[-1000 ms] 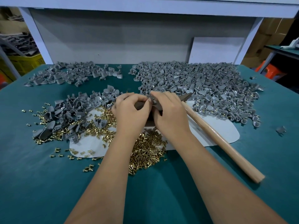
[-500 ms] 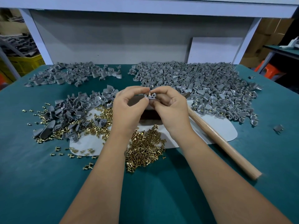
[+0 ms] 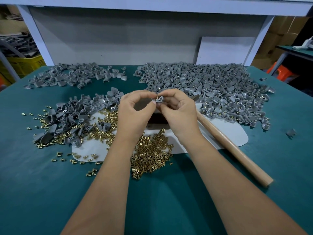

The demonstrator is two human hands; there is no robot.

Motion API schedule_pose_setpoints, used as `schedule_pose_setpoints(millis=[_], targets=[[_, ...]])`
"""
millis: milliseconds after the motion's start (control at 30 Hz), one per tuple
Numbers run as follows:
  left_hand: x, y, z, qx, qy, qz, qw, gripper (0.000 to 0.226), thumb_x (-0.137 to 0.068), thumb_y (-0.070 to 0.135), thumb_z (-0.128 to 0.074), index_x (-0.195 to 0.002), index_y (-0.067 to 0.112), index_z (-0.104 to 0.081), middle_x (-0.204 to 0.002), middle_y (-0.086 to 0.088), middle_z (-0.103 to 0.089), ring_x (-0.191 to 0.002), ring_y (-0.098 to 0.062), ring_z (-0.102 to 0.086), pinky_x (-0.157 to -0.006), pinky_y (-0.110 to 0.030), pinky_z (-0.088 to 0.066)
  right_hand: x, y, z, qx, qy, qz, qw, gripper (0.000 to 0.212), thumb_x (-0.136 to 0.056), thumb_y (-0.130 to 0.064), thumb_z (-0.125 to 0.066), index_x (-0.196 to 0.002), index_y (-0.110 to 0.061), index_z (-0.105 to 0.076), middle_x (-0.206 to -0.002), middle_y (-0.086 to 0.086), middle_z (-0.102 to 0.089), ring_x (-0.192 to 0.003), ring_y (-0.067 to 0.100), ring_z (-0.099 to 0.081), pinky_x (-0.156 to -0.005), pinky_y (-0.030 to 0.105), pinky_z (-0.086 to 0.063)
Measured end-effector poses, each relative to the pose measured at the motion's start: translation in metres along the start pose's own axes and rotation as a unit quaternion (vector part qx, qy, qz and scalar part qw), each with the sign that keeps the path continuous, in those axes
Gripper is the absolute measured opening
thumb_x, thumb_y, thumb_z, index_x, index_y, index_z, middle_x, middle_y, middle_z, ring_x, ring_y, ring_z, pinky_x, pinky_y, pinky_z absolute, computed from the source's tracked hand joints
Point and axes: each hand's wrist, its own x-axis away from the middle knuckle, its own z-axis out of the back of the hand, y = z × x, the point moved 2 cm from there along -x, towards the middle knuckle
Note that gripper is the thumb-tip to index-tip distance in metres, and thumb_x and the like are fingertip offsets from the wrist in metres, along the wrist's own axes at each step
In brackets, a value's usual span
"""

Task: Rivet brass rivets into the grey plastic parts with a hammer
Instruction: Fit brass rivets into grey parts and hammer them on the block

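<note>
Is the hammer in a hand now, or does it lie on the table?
It lies on the table. The hammer rests to the right of the right hand; both hands, left too, pinch a grey part.

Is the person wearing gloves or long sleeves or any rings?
No. Both the left hand and the right hand are bare, with no gloves, rings or watch showing. The forearms are bare too, with no sleeve in view. The fingernails look short and unpainted.
</note>
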Motion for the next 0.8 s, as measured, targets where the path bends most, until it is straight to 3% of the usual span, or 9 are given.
schedule_pose_setpoints(millis=[67,200,333,433,533,633,800], targets=[[0.001,0.000,-0.001,-0.016,0.004,0.002,1.000,0.023,-0.084,0.000,-0.066,-0.093,0.020,-0.074,-0.102,-0.003,-0.071,-0.108,-0.016,-0.062,-0.092,-0.027,-0.050,0.000,0.000,0.000,0.020,0.003,0.007,1.000,0.040,-0.076,0.009,-0.066,-0.084,-0.031,-0.065,-0.084,-0.002,-0.070,-0.085,0.017,-0.068,-0.082,0.042,-0.057],[0.003,0.000,-0.002,-0.026,0.007,0.008,1.000,0.023,-0.083,0.003,-0.069,-0.093,0.023,-0.072,-0.100,0.002,-0.069,-0.093,-0.001,-0.064,-0.082,-0.020,-0.051,0.001,0.000,0.002,0.046,0.030,0.010,0.998,0.030,-0.076,0.003,-0.069,-0.085,-0.026,-0.066,-0.084,0.001,-0.070,-0.084,0.021,-0.067,-0.078,0.048,-0.057],[0.005,-0.001,-0.005,-0.051,-0.010,0.014,0.999,0.019,-0.083,0.009,-0.071,-0.100,0.018,-0.072,-0.098,0.003,-0.071,-0.093,-0.006,-0.066,-0.090,-0.034,-0.055,0.002,-0.002,0.005,0.099,0.057,0.023,0.993,0.019,-0.076,-0.004,-0.071,-0.085,-0.019,-0.063,-0.078,-0.005,-0.068,-0.077,0.010,-0.065,-0.073,0.031,-0.057],[0.007,-0.001,-0.006,-0.058,-0.017,0.021,0.998,0.019,-0.081,0.025,-0.072,-0.101,0.024,-0.072,-0.095,0.007,-0.072,-0.099,-0.013,-0.065,-0.093,-0.044,-0.053,0.003,-0.004,0.006,0.170,0.073,0.045,0.982,0.021,-0.075,-0.009,-0.070,-0.084,-0.024,-0.059,-0.075,-0.011,-0.061,-0.071,0.003,-0.058,-0.066,0.020,-0.051],[0.007,-0.003,-0.008,-0.069,-0.026,0.023,0.997,0.022,-0.080,0.037,-0.071,-0.099,0.027,-0.073,-0.094,0.009,-0.073,-0.106,-0.021,-0.063,-0.094,-0.048,-0.051,0.004,-0.005,0.010,0.279,0.079,0.116,0.950,0.015,-0.076,-0.012,-0.069,-0.087,-0.020,-0.062,-0.080,-0.012,-0.054,-0.076,0.008,-0.051,-0.066,0.022,-0.045],[0.002,-0.010,-0.008,-0.082,-0.021,0.040,0.996,0.016,-0.083,0.026,-0.074,-0.099,0.023,-0.074,-0.094,0.005,-0.074,-0.109,-0.022,-0.063,-0.094,-0.047,-0.051,0.003,-0.005,0.011,0.361,0.059,0.171,0.915,0.014,-0.077,-0.006,-0.069,-0.089,-0.011,-0.064,-0.088,-0.003,-0.058,-0.086,0.018,-0.053,-0.074,0.028,-0.045],[-0.003,-0.017,-0.004,-0.085,-0.026,0.061,0.994,0.020,-0.086,0.016,-0.070,-0.104,0.023,-0.075,-0.093,0.006,-0.075,-0.105,-0.018,-0.066,-0.093,-0.045,-0.053,0.006,-0.005,0.007,0.420,0.015,0.264,0.868,0.011,-0.075,0.005,-0.067,-0.080,-0.003,-0.063,-0.083,0.008,-0.061,-0.082,0.026,-0.054,-0.074,0.025,-0.039]])
